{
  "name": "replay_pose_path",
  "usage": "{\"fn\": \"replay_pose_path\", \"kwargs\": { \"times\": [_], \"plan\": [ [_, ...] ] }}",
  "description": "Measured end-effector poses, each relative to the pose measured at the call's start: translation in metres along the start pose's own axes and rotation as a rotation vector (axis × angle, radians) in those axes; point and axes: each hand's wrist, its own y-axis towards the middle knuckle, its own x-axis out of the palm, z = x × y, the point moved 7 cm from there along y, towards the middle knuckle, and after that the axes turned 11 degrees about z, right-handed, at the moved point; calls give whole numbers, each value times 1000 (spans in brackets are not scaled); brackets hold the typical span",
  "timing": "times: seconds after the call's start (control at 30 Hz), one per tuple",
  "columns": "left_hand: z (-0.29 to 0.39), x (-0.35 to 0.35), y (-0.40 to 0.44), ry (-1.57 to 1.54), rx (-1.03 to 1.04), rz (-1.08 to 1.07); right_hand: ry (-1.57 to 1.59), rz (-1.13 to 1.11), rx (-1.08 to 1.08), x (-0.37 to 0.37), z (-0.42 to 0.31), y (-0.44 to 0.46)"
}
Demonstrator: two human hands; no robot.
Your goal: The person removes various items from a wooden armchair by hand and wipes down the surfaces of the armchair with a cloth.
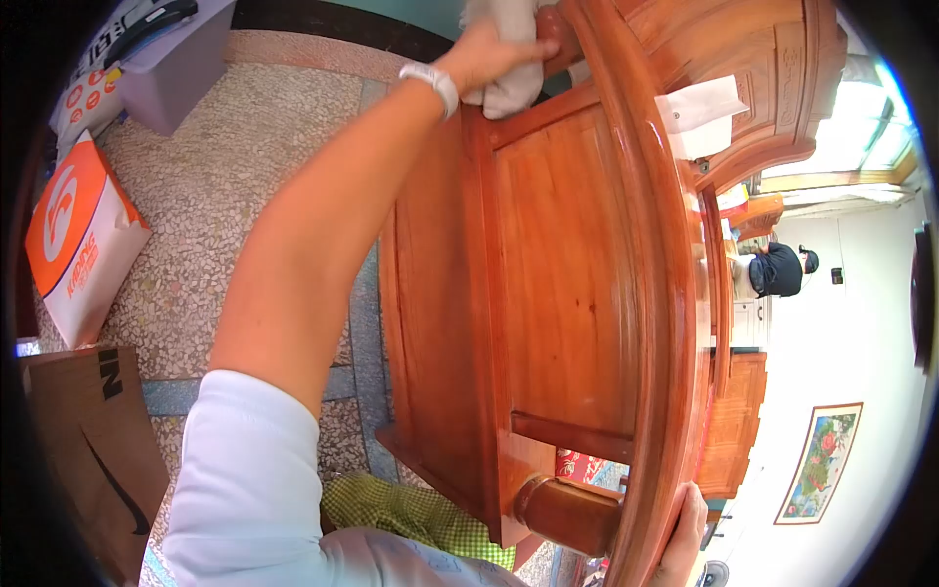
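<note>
The picture is turned sideways, with the floor on the left. My left hand (494, 54), with a white band on its wrist, is closed on a white cloth (514, 88). The cloth presses against a rounded post (559, 44) of the glossy reddish-brown wooden furniture (567, 284), which looks like the side of a large wooden seat. At the lower right my right hand (685, 538) lies against the long curved armrest (650, 323); its fingers bend over the edge and the rest is out of view. A second rounded post (572, 514) stands under the armrest.
White folded paper (702, 112) lies on the seat. An orange-white bag (88, 240), a brown paper bag (93, 460) and a grey box (181, 68) stand on the speckled floor (235, 166). Green checked fabric (411, 514) is low down. Farther off stands a person in black (778, 269).
</note>
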Motion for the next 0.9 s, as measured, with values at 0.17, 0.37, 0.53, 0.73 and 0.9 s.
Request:
{"fn": "replay_pose_path", "kwargs": {
  "times": [0.17,0.37,0.53,0.73,0.9],
  "plan": [
    [9,-2,-29,-59,-129,-170,312,60,356,9,17,6],
    [35,8,-20,-518,-335,-169,153,21,222,1,16,11],
    [-6,53,-5,-487,-545,-374,236,-111,278,7,14,9],
    [4,70,-14,-201,-424,-286,121,-68,326,5,10,10],
    [35,46,-30,-21,-445,-183,49,-18,92,13,-11,15]
  ]
}}
